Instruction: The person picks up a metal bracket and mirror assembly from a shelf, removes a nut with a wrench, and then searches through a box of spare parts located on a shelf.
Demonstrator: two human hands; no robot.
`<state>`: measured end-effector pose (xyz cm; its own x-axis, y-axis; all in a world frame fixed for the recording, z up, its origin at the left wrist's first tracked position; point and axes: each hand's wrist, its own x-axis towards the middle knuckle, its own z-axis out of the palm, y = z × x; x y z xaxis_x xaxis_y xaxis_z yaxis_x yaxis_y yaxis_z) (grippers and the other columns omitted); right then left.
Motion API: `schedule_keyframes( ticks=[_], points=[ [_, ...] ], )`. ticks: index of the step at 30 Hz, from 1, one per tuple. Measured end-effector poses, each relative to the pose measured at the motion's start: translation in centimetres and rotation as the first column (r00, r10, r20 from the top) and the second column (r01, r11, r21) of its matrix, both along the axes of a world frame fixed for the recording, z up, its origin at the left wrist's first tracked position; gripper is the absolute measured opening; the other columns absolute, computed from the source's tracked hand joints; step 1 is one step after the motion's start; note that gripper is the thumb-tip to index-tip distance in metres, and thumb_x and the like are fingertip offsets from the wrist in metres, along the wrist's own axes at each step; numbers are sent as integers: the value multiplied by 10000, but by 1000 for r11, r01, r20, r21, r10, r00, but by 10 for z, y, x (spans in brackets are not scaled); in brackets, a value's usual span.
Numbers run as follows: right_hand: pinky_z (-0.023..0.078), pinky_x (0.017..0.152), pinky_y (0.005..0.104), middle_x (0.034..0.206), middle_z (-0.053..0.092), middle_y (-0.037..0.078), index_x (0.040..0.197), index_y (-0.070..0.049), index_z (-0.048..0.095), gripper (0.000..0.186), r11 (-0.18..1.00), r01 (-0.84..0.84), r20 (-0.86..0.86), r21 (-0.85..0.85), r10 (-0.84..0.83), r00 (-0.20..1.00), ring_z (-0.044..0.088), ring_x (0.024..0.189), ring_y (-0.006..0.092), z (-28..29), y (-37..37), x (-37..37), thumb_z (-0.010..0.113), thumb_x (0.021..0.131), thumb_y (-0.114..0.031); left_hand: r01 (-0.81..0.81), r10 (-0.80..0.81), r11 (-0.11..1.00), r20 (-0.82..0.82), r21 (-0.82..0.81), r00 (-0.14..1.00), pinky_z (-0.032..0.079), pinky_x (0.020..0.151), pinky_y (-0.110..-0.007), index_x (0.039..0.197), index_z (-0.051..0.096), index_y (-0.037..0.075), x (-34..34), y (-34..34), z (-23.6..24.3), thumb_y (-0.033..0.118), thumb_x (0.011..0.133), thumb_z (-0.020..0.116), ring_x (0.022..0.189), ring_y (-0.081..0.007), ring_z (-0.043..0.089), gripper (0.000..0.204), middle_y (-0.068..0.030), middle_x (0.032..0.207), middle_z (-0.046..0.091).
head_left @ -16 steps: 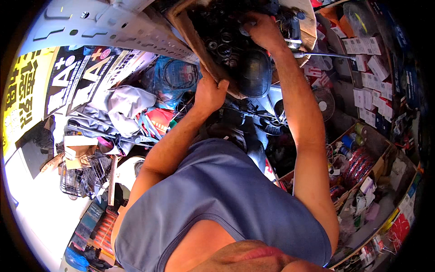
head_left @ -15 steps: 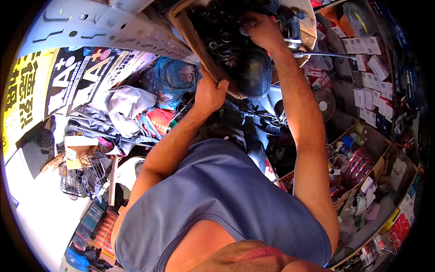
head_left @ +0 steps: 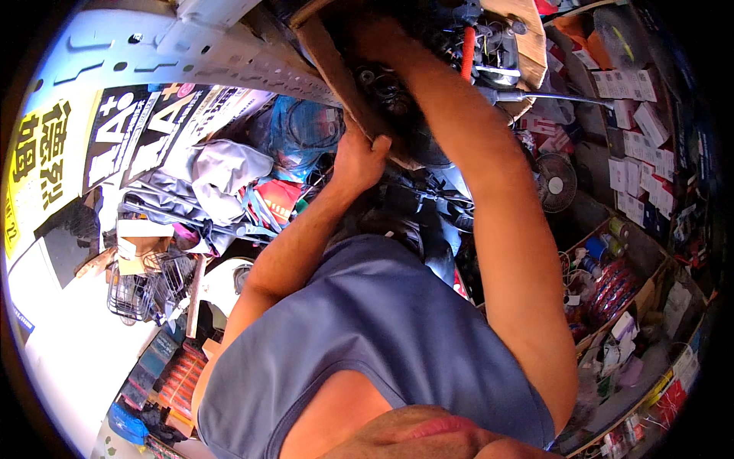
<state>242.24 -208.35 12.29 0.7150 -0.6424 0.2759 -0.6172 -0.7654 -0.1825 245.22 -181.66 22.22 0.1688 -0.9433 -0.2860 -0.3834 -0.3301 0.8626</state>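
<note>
A brown, worn box (head_left: pixel 330 65) is tilted at the top of the view, full of dark parts. My left hand (head_left: pixel 361 159) is closed round its near left edge. Deep in the box is my right hand (head_left: pixel 375 37), dark and smeared by motion, so its fingers cannot be made out. Several black ring-shaped parts (head_left: pixel 368 78) lie beneath my right forearm. The forearm covers most of a smooth black piece at the box's near end. Beyond the forearm a red-orange bar (head_left: pixel 468 53) stands out among other dark parts.
A perforated metal beam (head_left: pixel 206 65) runs close along the upper left. To the right, a metal rod (head_left: pixel 554 96) juts toward shelves of white cartons (head_left: pixel 646 157). A small fan (head_left: pixel 556 183) stands below it. Blue plastic bags (head_left: pixel 306 130) and a wire basket (head_left: pixel 145 289) are at the left.
My right hand has moved left and farther into the box, its forearm now lying across the black piece. The red-orange bar has come into sight. My left hand keeps its grip.
</note>
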Motion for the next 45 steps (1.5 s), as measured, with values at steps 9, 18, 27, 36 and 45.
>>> schedule_keyframes(
  ticks=[9, 18, 27, 36, 45],
  points=[
    [557, 836, 456, 1039, 712, 246, 1068, -13, 723, 327, 933, -13, 14, 358, 9, 1000, 671, 1008, 421, 164, -6, -97, 585, 804, -149, -11, 16, 999, 103, -46, 995, 505, 910, -472, 1332, 456, -34, 3, 7, -8, 149, 890, 578, 1073, -448, 643, 494, -274, 1120, 671],
    [482, 1051, 421, 1336, 619, 167, 1332, -149, 627, 541, 771, 55, -361, 635, 233, 903, 590, 1251, 315, 227, 91, -104, 744, 827, -302, -98, 96, 992, -19, -80, 995, 490, 930, -458, 1178, 591, -35, -2, 6, 0, 144, 895, 559, 1060, -427, 642, 337, -253, 1102, 666],
    [553, 920, 454, 1138, 719, 180, 1125, -88, 738, 364, 983, 103, -59, 151, -95, 994, 693, 1054, 332, 63, -6, 2, 741, 825, -295, -84, 87, 995, 63, -46, 994, 485, 939, -476, 1261, 541, -18, -4, 3, 4, 148, 892, 575, 1077, -448, 632, 406, -269, 1125, 663],
    [561, 900, 454, 1115, 722, 186, 1099, -74, 743, 341, 984, 104, -53, 144, -98, 994, 701, 1022, 338, 23, -29, 20, 717, 820, -269, -47, 51, 998, 102, -49, 993, 495, 918, -487, 1294, 502, -24, -2, 5, 5, 148, 894, 581, 1093, -475, 624, 442, -289, 1118, 659],
    [568, 881, 453, 1093, 725, 192, 1074, -60, 747, 321, 975, 104, -104, 199, -85, 991, 710, 989, 344, 56, -43, -2, 693, 816, -244, 12, -7, 996, 62, -84, 998, 497, 891, -546, 1431, 230, -74, 3, 3, -5, 176, 871, 613, 1034, -527, 620, 723, -343, 1096, 646]
  ],
)
